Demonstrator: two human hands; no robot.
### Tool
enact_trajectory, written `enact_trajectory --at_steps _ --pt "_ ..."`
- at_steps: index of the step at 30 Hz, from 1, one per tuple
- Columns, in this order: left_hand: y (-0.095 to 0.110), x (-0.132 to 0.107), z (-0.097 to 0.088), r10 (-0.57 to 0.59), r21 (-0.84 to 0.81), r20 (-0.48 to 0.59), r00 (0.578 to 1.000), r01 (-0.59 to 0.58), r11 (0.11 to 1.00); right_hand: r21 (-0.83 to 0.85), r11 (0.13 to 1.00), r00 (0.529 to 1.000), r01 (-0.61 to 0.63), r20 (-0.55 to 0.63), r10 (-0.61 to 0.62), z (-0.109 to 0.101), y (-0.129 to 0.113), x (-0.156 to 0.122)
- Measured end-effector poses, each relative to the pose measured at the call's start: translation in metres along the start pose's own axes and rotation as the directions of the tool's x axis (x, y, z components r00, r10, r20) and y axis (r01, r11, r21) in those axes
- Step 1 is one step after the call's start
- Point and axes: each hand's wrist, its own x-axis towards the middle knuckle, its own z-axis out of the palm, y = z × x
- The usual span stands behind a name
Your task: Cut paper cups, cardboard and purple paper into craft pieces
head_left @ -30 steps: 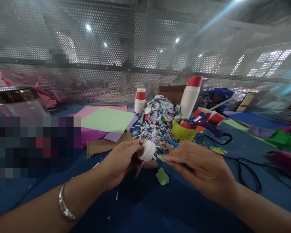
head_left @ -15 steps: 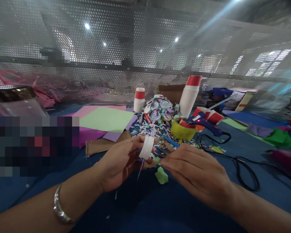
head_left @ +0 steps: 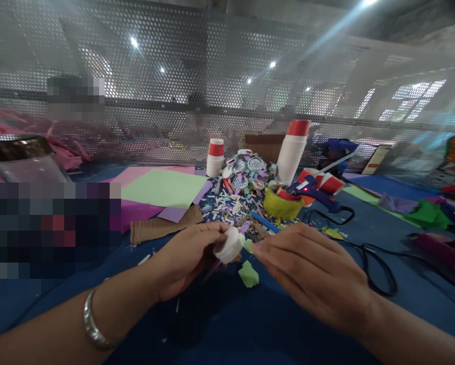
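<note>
My left hand (head_left: 185, 256) is closed around a small white round paper-cup piece (head_left: 229, 245), held just above the blue table (head_left: 227, 329). A thin purple paper strip hangs under it. My right hand (head_left: 311, 271) is pinched on a small light-green paper scrap (head_left: 248, 246) right beside the white piece, nearly touching it. Another light-green scrap (head_left: 248, 275) lies on the table below both hands. A silver bangle is on my left wrist.
Behind the hands are paper cuttings (head_left: 231, 205), round craft discs (head_left: 246, 167), a yellow tape roll (head_left: 280, 205), a blue glue gun (head_left: 316, 192) with black cable (head_left: 375, 268), stacked red-and-white cups (head_left: 292, 152) (head_left: 215, 158), green and purple paper sheets (head_left: 162, 188), corrugated cardboard (head_left: 159, 228). A perforated metal screen stands behind.
My left hand has turned the white piece from edge-on to tilted and lowered it slightly. My right hand has stayed close, pinching the green scrap.
</note>
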Motion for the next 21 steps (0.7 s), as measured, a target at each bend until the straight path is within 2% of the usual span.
enact_trajectory --at_steps 13,21 --pt "-0.0013 0.0002 -0.0023 -0.004 0.092 0.029 1.000 0.001 0.996 0.052 0.998 0.997 0.044 0.059 -0.047 -0.0017 0.0026 -0.0010" --pt "-0.0030 0.0016 -0.0033 0.011 0.085 0.048 0.999 -0.015 0.996 0.032 0.999 0.993 0.011 0.116 -0.015 -0.0003 0.0031 -0.0018"
